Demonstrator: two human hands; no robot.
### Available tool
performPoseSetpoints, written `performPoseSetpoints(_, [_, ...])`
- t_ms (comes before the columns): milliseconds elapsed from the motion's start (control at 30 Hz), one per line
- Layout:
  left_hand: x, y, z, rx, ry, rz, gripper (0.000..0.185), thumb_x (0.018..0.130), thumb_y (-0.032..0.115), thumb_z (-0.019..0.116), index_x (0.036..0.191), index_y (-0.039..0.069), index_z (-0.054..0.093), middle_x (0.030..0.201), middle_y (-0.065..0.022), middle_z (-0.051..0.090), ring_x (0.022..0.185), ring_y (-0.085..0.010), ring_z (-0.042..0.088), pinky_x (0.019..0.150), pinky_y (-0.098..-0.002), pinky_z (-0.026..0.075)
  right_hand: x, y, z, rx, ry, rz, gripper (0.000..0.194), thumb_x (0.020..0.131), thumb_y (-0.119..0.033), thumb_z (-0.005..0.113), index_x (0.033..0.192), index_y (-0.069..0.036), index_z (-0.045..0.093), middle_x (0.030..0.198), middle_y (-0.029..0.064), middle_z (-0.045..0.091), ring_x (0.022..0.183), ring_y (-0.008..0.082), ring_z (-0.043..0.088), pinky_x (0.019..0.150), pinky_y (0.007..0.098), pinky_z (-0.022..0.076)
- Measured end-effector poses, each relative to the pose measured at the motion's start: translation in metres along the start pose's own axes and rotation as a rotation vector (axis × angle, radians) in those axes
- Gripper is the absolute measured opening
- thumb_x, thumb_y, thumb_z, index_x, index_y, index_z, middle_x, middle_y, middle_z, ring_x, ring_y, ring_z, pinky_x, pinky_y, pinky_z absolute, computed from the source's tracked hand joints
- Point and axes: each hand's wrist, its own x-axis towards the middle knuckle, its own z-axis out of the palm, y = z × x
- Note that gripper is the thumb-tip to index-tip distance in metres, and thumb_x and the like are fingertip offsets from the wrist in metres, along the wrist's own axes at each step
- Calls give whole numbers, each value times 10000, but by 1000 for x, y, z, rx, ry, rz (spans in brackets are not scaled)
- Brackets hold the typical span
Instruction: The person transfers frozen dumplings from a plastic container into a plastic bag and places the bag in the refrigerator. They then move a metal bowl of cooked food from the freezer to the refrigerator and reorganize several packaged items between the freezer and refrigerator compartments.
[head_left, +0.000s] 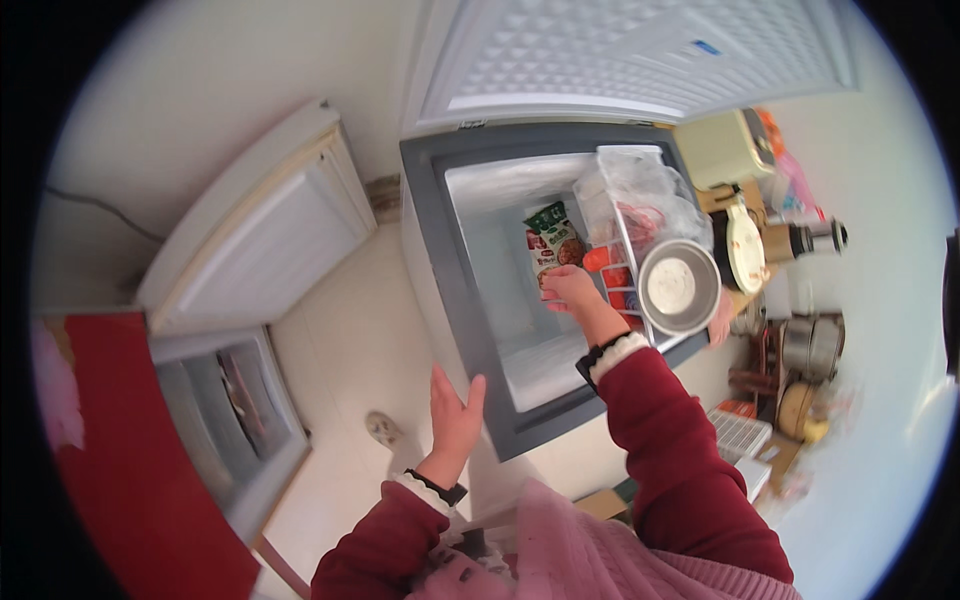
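Note:
My right hand (571, 289) reaches into an open chest freezer (469, 300), its fingers pinching the lower end of a printed plastic food packet (555, 238). The packet is green, white and red with pictures of food on it. My left hand (456, 416) is beside the freezer's grey rim (444, 247), fingers apart and holding nothing. A white wire basket (628, 238) sits across the right part of the freezer. Clear plastic bags (660, 184) lie in the basket, and a round metal pan (678, 288) rests over its near end.
The freezer's lid (600, 56) stands raised at the back. Left, an open white appliance door (262, 247) juts over the floor beside a compartment (232, 405). A pale-lidded pot (745, 247) and a rack of cookware (810, 349) are at the right.

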Motion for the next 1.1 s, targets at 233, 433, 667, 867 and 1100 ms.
performPoseSetpoints(233, [-6, 22, 29, -16, 224, 114, 797, 823, 218, 662, 1443, -69, 250, 1424, -281, 378, 1284, -425, 406, 1068, -440, 333, 174, 81, -1, -952, 262, -42, 417, 790, -221, 660, 1145, -19, 574, 1098, 230, 649, 1108, 378, 594, 947, 392, 479])
performPoseSetpoints(433, [-1, 33, 20, 186, 241, 97, 857, 755, 213, 701, 1437, -70, 266, 1430, -271, 383, 1254, -436, 435, 1043, -474, 352, 229, 88, 15, -1200, 390, -83, 987, 733, -352, 758, 1488, -67, 189, 1519, 185, 227, 1364, 425, 291, 969, 576, 429])
performPoseSetpoints(667, [-4, 29, 22, 257, 250, -11, 931, 810, 540, 645, 1412, -95, 328, 1423, -286, 398, 1297, -447, 410, 1048, -496, 351, 297, 81, 34, -1399, 494, -118, 1248, 613, -611, 795, 1517, -110, 96, 1548, 160, 157, 1407, 421, 161, 1026, 647, 303])
performPoseSetpoints(867, [-13, 26, 23, 312, 220, -61, 908, 817, 589, 620, 1390, -74, 384, 1407, -287, 416, 1306, -450, 401, 1058, -516, 338, 331, 94, 44, -1363, 536, 50, 1172, 671, -601, 763, 1531, -173, 91, 1557, 162, 146, 1413, 413, 188, 1027, 650, 295])
performPoseSetpoints(1100, [-19, 26, 24, 334, 210, -102, 882, 816, 619, 607, 1381, -32, 420, 1411, -274, 416, 1310, -453, 395, 1060, -520, 337, 352, 118, 31, -1353, 623, -24, 799, 820, -314, 650, 1453, -61, 233, 1507, 202, 232, 1383, 439, 249, 1012, 635, 338])
